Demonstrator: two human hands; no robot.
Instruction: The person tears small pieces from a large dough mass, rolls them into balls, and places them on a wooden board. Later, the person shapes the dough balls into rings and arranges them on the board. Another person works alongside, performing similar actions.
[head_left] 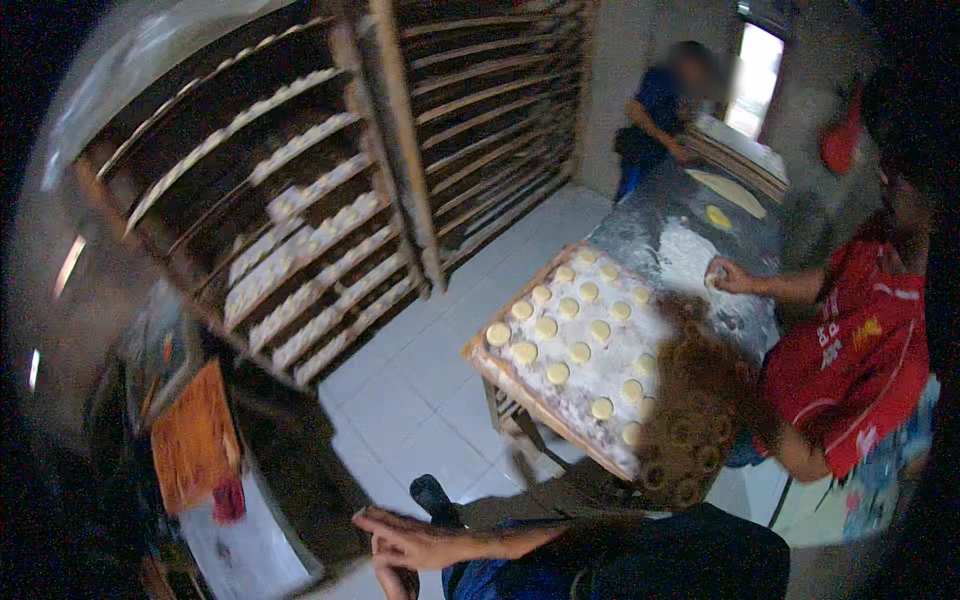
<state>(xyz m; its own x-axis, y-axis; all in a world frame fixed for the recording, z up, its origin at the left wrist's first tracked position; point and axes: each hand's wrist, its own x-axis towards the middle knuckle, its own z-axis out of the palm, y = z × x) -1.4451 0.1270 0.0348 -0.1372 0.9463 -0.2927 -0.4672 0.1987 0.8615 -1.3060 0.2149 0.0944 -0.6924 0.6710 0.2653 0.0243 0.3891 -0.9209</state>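
Observation:
My right hand point(420, 545) is at the bottom, left of centre, its forearm coming in from the right. The fingers point left, partly spread, and nothing shows in them. A patch of skin just below it may be my left hand, but I cannot tell. Both are over the floor, apart from the floured board point(625, 320) on the table. Several pale dough rounds point(546, 327) lie spaced out on that board. A blurred brown shape with ring marks point(685, 430) covers the board's near right part; its kind is unclear.
A co-worker in red point(860, 340) reaches over the dark worktop, beside flour point(687, 255). Another person point(645, 120) stands at its far end, near flat dough point(725, 190). Racks point(340, 60) with loaded trays line the left. An orange cloth point(195, 440) lies lower left.

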